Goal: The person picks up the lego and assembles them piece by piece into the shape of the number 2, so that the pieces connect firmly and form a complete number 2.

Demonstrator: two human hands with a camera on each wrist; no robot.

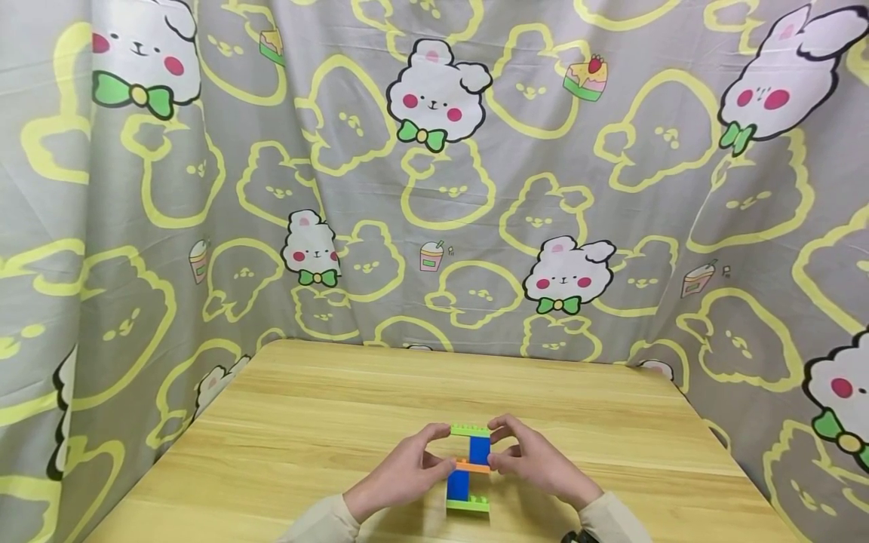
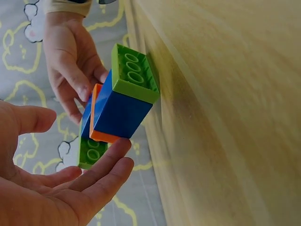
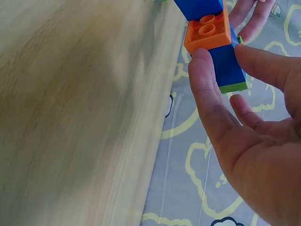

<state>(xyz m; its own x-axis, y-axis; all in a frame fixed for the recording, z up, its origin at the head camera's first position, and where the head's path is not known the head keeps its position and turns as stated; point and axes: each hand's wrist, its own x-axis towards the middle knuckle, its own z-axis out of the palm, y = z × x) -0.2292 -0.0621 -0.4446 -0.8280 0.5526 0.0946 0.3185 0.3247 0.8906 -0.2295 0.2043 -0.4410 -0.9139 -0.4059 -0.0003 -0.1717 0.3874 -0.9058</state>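
Note:
A stack of toy building bricks [image 1: 478, 451] stands between my two hands over the near part of the table. Its top brick is light green, followed by a blue brick on the right, a flat orange brick [image 3: 208, 36], a second blue brick [image 1: 458, 485] on the left and a light green brick [image 1: 468, 506] at the bottom. My left hand [image 1: 402, 473] holds the left side, fingertips at the orange brick and near the top green one. On the right side, my right hand [image 1: 545, 466] pinches the stack around the orange and upper blue bricks.
A wooden table [image 1: 326, 400] lies under the hands. Grey curtains [image 1: 380, 302] with cartoon animal prints hang behind it and along both sides. Light sleeves [image 1: 614, 520] cover the forearms, and a dark band [image 1: 577, 537] shows at the right wrist.

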